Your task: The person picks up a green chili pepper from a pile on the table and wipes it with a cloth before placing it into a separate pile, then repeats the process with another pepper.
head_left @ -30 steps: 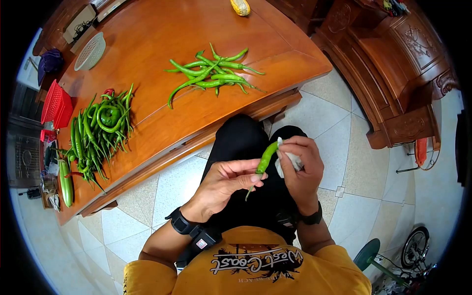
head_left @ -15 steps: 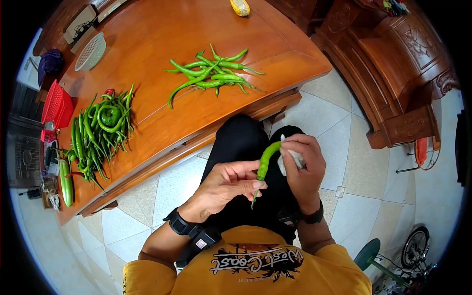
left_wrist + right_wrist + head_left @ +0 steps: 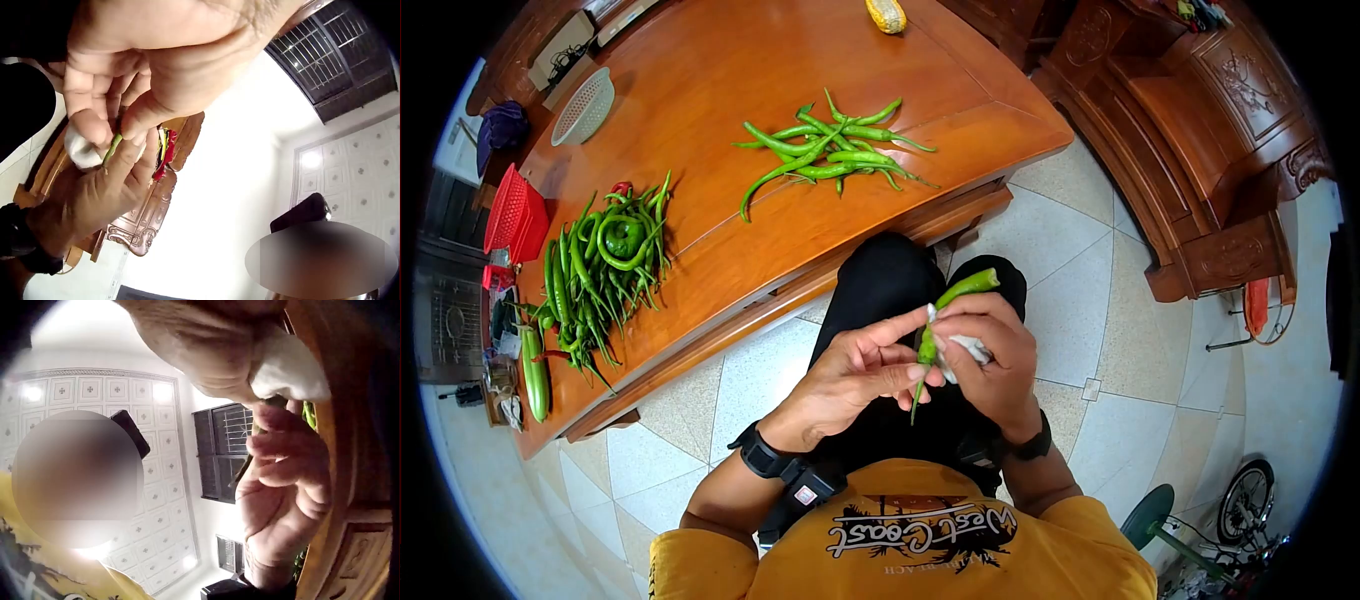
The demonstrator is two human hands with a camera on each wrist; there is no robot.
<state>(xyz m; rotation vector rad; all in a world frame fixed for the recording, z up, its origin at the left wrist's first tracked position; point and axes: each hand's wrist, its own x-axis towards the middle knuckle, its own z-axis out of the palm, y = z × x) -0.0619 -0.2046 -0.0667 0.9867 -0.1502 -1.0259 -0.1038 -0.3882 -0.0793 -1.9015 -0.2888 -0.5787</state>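
Observation:
A green chili pepper [image 3: 968, 286] is held over the person's lap, tilted, its thick end up and to the right. The left hand [image 3: 855, 375] pinches its narrow lower part between thumb and fingers, and a thin tip hangs below. Around the middle of the pepper, the right hand [image 3: 992, 352] grips it through a crumpled white cloth [image 3: 290, 369]. Both hands' fingertips are close together. In the left wrist view only a short green piece of the pepper [image 3: 112, 150] shows between the fingers.
On the wooden table [image 3: 700, 120] lie a small group of green peppers [image 3: 830, 150] and a larger pile of peppers [image 3: 595, 270] to the left. A pale basket [image 3: 584, 107], a red basket [image 3: 518, 215], a long green vegetable [image 3: 534, 372] and a yellow one [image 3: 887, 15] are also there.
The right hand with the cloth has moved from the pepper's upper end down and left along it, toward the left hand. The thick end now sticks out above the right hand.

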